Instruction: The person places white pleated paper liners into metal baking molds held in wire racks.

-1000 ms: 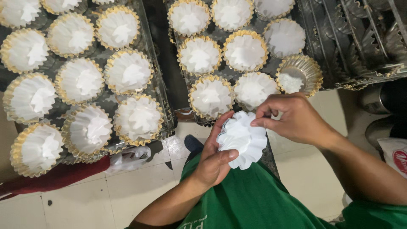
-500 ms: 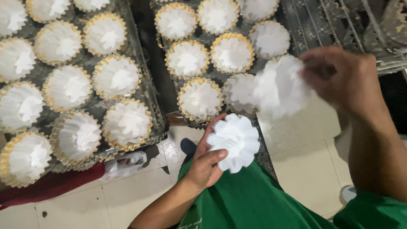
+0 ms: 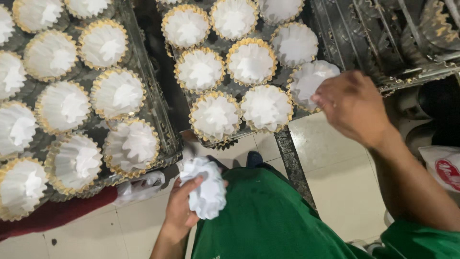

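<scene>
We find the left hand (image 3: 184, 206) low in the frame, over the tiled floor (image 3: 330, 192) and just short of the near edge of the left tray (image 3: 165, 139); its fingers are curled shut around a crumpled stack of white paper liners (image 3: 206, 189), thumb on top, the bundle standing roughly upright with its ruffled edges pointing up toward the trays. We find the right hand (image 3: 352, 105) at the near right corner of the middle tray (image 3: 287, 144), its fingers pinched closed on the rim of a single white paper liner (image 3: 309, 81), which sits in or just above the corner mould; we cannot tell whether it is fully seated. That liner is round, with no clear long axis, and its open mouth faces up and slightly toward the hand. The neighbouring gold-rimmed moulds (image 3: 215, 115) on both trays each hold a white liner, mouth up. A dark, bare metal rack (image 3: 364, 43) lies beyond the right hand. A green apron (image 3: 268, 220) fills the bottom centre.
</scene>
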